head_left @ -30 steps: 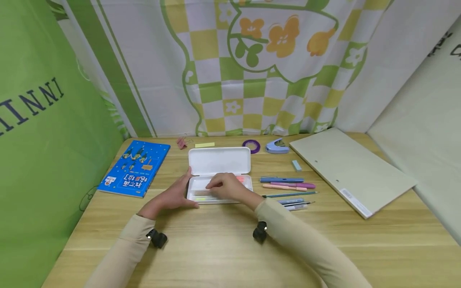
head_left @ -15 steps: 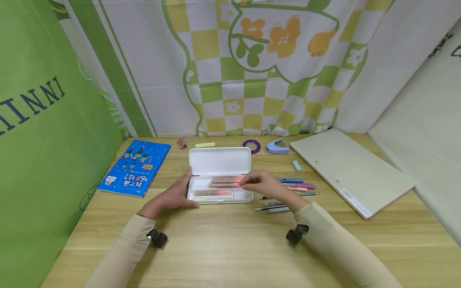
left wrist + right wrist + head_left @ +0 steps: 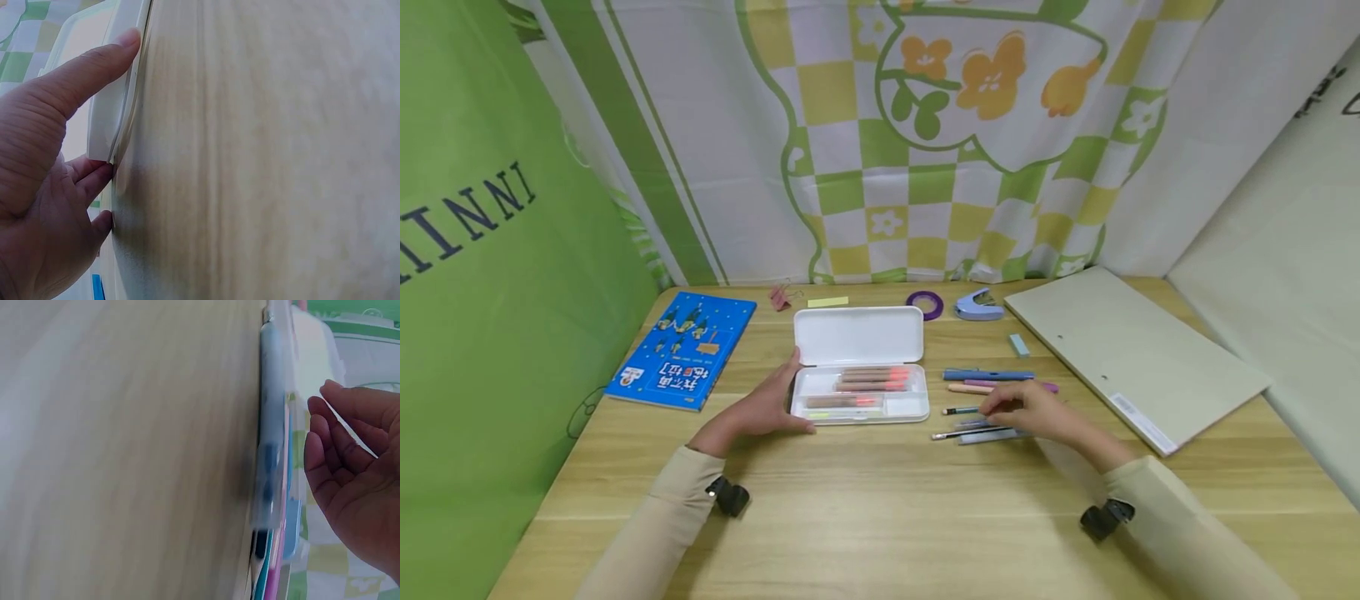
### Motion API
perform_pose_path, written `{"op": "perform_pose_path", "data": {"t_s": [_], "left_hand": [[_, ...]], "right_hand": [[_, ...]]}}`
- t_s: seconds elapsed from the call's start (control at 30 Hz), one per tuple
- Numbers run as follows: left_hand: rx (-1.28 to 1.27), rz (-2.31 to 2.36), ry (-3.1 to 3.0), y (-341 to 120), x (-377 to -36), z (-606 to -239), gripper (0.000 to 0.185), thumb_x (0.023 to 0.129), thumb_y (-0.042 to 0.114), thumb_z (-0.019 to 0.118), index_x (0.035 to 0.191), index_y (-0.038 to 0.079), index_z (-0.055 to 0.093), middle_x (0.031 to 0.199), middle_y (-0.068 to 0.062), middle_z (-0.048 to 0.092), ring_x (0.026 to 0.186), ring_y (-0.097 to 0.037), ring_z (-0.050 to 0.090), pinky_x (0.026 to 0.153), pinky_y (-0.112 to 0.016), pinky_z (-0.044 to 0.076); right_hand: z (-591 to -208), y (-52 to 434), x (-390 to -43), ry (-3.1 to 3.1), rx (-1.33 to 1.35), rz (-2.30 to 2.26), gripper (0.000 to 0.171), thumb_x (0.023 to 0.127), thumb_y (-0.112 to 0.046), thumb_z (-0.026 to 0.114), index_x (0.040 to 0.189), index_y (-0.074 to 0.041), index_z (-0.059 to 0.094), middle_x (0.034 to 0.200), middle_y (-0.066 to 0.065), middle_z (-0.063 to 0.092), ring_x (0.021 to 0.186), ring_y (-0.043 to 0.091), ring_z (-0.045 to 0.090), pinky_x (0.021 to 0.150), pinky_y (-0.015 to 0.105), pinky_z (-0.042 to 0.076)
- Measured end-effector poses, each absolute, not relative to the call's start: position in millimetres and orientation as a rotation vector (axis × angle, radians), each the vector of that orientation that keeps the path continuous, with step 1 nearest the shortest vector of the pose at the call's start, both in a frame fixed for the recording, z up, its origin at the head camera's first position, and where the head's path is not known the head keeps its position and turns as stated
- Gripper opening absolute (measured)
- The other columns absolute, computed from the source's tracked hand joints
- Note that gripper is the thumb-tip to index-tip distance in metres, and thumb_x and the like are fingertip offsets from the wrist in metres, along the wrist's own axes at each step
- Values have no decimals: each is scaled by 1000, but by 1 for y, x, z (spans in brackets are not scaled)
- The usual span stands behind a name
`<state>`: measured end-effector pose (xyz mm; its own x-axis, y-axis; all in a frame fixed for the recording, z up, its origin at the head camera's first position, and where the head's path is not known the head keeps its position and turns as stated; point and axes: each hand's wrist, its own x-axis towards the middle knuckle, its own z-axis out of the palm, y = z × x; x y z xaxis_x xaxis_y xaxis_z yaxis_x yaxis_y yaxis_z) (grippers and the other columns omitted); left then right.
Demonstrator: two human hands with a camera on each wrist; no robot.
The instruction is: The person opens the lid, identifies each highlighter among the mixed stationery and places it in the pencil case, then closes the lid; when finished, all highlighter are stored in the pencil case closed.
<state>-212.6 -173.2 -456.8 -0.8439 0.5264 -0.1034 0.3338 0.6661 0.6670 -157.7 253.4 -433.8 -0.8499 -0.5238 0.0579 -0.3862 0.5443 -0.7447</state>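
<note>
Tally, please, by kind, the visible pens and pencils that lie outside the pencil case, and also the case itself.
Pens: 5 (blue pen, purple pen, peach pen, two greyish pens)
Pencils: 2 (teal pencil, black pencil)
Pencil case: 1
Total: 8 visible; the right hand partly covers this group.

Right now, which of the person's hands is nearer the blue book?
Left: the left hand holds the white case, right of the blue book; the right hand is farther, over the pens.

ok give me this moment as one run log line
left hand: touching pencil case | right hand: over loose pens, holding nothing | pencil case: open, pink-tipped sticks inside | book: flat, left of case
</note>
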Motion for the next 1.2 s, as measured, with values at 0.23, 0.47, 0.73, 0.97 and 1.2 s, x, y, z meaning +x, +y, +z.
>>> {"op": "perform_pose_path", "data": {"t_s": [0.23,0.47,0.73,0.97,1.2], "left_hand": [[702,977,2596,-174,-213,-456,128,69,38,84,149,-2,-7,156,-24,4,142,-39,10,112,-52,16],[715,977,2603,-174,-214,-458,128,68,38,85,149,-3,-6,155,-24,4,141,-39,11,112,-52,16],[716,968,2609,-174,-215,-460,129,68,40,84,149,-2,-7,155,-24,4,141,-39,11,112,-52,17],[719,967,2608,-174,-216,-461,130,68,40,84,149,-2,-8,155,-24,4,141,-38,12,112,-51,17],[712,940,2614,-175,-215,-461,131,67,42,84,149,-2,-8,155,-24,5,141,-38,11,112,-51,17]], "right_hand": [[-439,265,-160,2676,-891,-1099,9,81,1,71,89,-1,72,89,6,67,82,14,60,69,25,51],[-440,263,-164,2747,-986,-974,12,78,4,72,87,-3,72,87,5,67,82,21,62,71,31,51],[-441,262,-168,2746,-968,-974,10,79,4,71,86,-3,72,86,6,68,83,21,63,71,31,52],[-427,247,-172,2695,-823,-1029,12,84,-2,68,94,-6,73,93,5,68,83,15,60,67,26,49],[-409,191,-185,2615,-901,-1093,12,87,-5,66,97,-6,72,92,3,67,80,13,58,69,26,50]]}}
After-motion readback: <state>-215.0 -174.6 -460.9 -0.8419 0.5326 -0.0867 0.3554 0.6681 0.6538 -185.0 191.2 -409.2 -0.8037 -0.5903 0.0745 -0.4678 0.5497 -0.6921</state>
